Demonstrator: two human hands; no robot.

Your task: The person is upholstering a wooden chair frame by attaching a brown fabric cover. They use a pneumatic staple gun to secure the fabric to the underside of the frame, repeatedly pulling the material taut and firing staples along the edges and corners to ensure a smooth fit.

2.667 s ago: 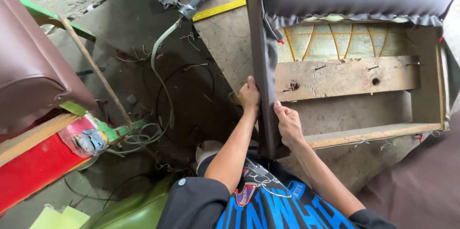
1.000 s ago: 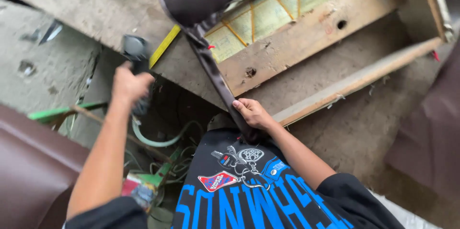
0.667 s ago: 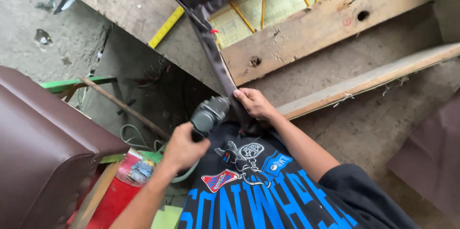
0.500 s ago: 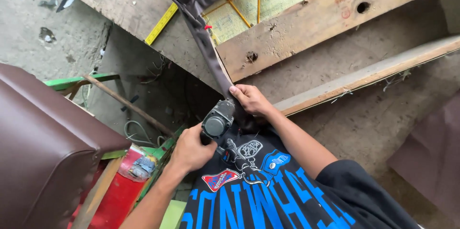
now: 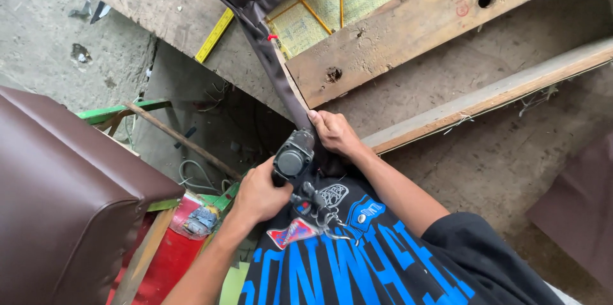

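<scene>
left hand (image 5: 258,193) closed round the grip of a dark pneumatic stapler (image 5: 294,159), nose aimed toward 12 o'clock at the frame's edge; right hand (image 5: 333,133) flat, fingers pressing the dark brown vinyl cover (image 5: 271,66) against the wooden frame (image 5: 408,37), holding nothing else; the vinyl strip runs from 11 o'clock down to the hands at centre; step in hand, by my reading: fastening the cover along the frame's side rail, stapler just beside the pressing fingers; next move calls for the nose seated square on the vinyl, clear of the right fingertips, cover kept taut; edges: lower rail (image 5: 498,91) at 3 o'clock, brown upholstered cushion (image 5: 57,196) crowding 8 o'clock, yellow tape measure (image 5: 214,35) at 11; open concrete floor (image 5: 504,152) toward 4 o'clock gives elbow room.
</scene>
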